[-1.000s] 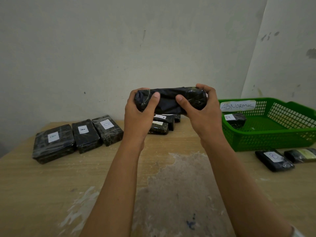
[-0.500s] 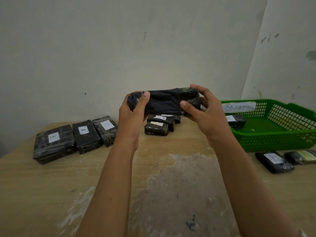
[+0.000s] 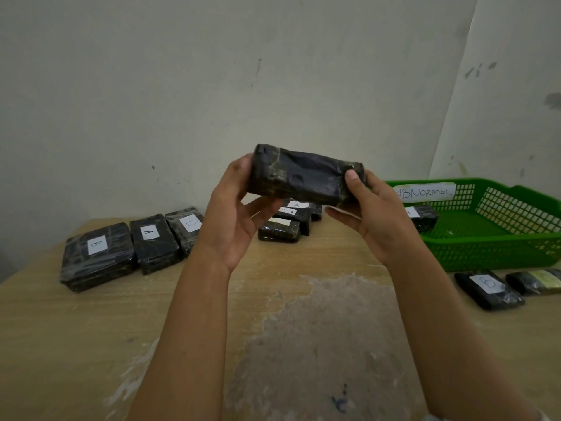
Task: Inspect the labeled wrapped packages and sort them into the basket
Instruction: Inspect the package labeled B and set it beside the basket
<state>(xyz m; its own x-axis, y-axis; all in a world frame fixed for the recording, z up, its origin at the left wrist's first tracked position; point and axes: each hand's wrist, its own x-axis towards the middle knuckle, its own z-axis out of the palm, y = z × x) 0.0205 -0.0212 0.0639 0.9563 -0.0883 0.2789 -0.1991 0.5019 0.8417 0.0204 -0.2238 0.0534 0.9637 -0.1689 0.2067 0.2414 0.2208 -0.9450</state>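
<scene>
A black wrapped package (image 3: 303, 176) is held up in front of me between both hands, tilted down to the right, its label side hidden. My left hand (image 3: 233, 220) holds its left end, thumb and fingers underneath. My right hand (image 3: 370, 211) grips its right end with the thumb on top. The green basket (image 3: 498, 250) marked ABNORMAL stands at the right with one labeled package (image 3: 422, 217) inside.
Three large labeled packages (image 3: 97, 253) lie in a row at the left of the wooden table (image 3: 76, 329). A small stack of packages (image 3: 282, 229) sits behind my hands. Two more packages (image 3: 488, 290) lie in front of the basket. A wall is close behind.
The held package has been rotated and tilted, its left end raised. My left hand's fingers have shifted from the front to beneath it; my right thumb is now on top.
</scene>
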